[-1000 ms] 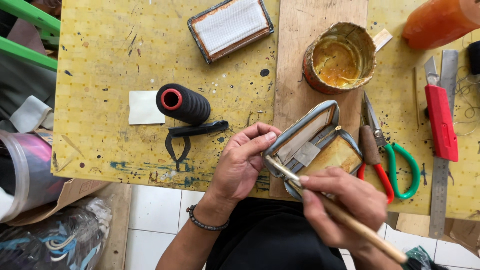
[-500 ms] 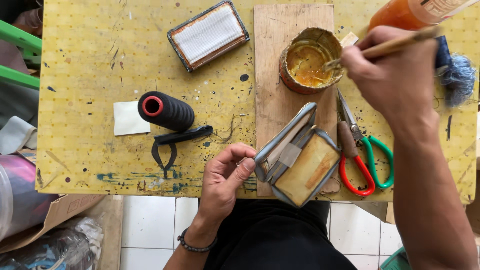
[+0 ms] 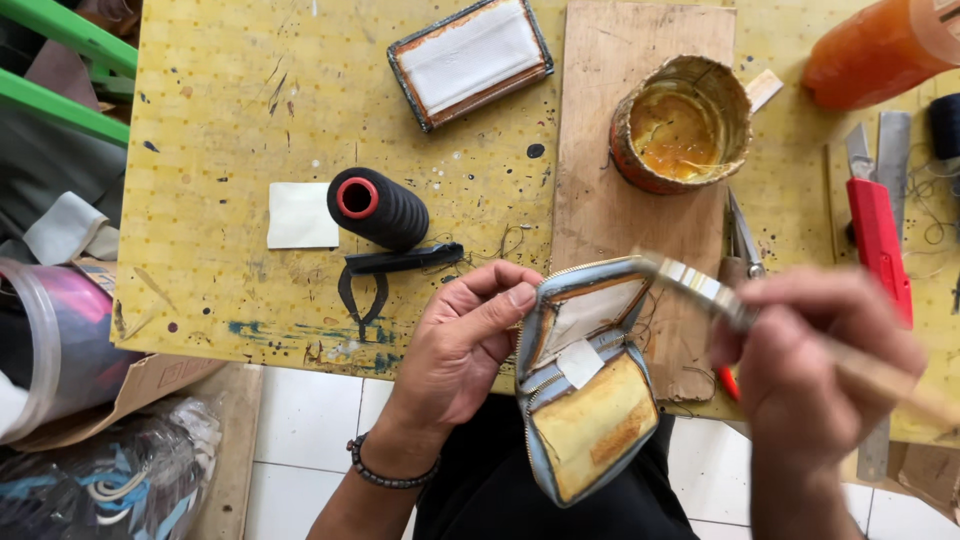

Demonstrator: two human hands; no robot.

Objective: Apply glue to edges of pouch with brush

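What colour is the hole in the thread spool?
Red, ringing the black thread spool; seen in the head view.

My view is bright and evenly lit, soft daylight with no hard shadows; only faint shade sits under the black thread spool (image 3: 378, 208) on the yellow work table (image 3: 210, 120). My right hand (image 3: 815, 375) and its brush (image 3: 700, 288) smear with motion blur. My left hand (image 3: 465, 340) and the open wallet (image 3: 585, 375) read sharp. The glue tin (image 3: 680, 125) shows a wet glint. Edges bend slightly.
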